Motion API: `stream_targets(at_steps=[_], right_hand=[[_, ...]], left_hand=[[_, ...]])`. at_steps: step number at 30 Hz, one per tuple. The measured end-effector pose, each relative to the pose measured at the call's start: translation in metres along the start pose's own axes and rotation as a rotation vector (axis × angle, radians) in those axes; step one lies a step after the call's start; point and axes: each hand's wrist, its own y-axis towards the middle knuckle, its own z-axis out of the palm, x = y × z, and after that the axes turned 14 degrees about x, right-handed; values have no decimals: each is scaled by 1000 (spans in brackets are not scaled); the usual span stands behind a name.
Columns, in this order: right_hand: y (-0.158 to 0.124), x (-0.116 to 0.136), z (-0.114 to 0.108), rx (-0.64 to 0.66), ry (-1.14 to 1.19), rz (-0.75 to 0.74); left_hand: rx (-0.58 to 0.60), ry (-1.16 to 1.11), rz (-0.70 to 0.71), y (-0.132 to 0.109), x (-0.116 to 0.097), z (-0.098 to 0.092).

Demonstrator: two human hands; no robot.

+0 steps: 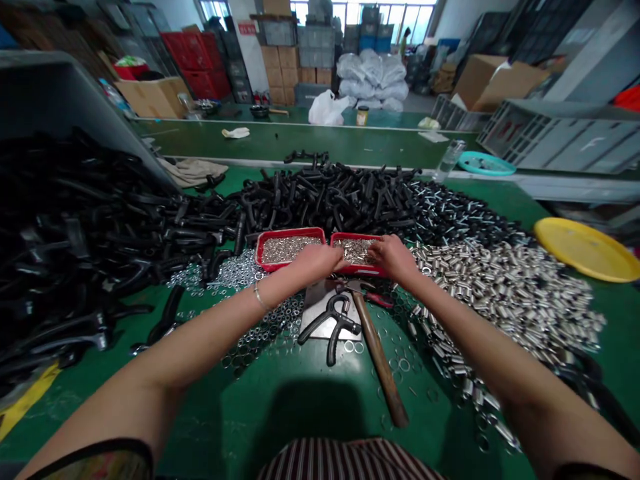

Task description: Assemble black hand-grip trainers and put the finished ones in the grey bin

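My left hand (pixel 321 259) reaches over the near left corner of the right red tray (pixel 367 269), its fingertips drawn together; whatever they hold is too small to make out. At that tray's right side, the fingers of my right hand (pixel 392 255) dip among small metal pins (pixel 354 249) in a pinch, their contents hidden. Beside it stands the left red tray (pixel 259 252), filled with small metal parts. Just below my hands, a black Y-shaped plastic handle piece (pixel 334 322) with a metal cylinder rests on a metal plate (pixel 316 301). A wooden-handled hammer (pixel 379 357) lies to its right.
Black handle pieces (pixel 325 193) are heaped behind the trays and at left. Metal sleeves (pixel 505 287) are piled at right, with black-and-silver screws (pixel 463 213) behind. Nuts (pixel 235 273) and rings (pixel 404 365) are scattered about. Red-handled pliers (pixel 379 299) lie near the hammer. A yellow lid (pixel 587 248) sits far right.
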Motion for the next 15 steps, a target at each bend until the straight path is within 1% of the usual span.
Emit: stream_targets(at_steps=[1,3,5,7,10,12,15], right_hand=[[8,1,1,16,-46,12],[21,8,4,34,-101,13],[29,15,7,38,-117,-3],[32,19,10,40,-121,-17],[30,19,16,24,-119,-40],[30,18,19,-35,-80,-56],[30,14,20,-141,112,-40]], left_hand=[[-49,-6,0,15,2,-7],[-78,-22,8,45,4,-13],[-58,-38,3,68,3,-9],[-46,-57,-10,81,3,0],[-73,-90,-30,83,2,15],[-115,-113,-52,80,2,21],[-187,-146,-97,75,3,23]])
